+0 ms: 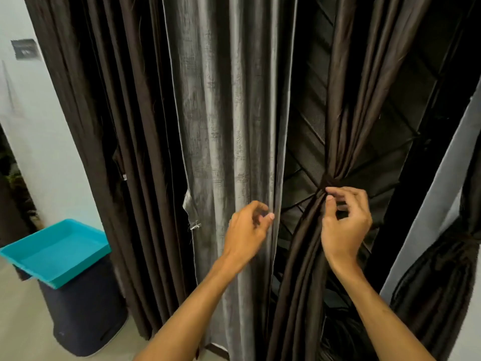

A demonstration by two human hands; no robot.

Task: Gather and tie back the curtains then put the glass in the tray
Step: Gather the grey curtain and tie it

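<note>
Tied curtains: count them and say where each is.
2. One tied curtain hangs right of centre, knotted just above the right hand; the other curtain is at the far right edge. More may be out of view.

Two hands [247, 230] [343, 225]; two tied curtains [304, 256] [437, 282]; two loose curtains [109, 126] [229, 113]; one teal tray [52, 256]; one dark bin [86, 316].

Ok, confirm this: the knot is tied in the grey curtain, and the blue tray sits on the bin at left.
Wrong on one point: the knot is tied in the brown curtain, not the grey curtain, as the head view shows. The blue tray does sit on the bin at left.
</note>
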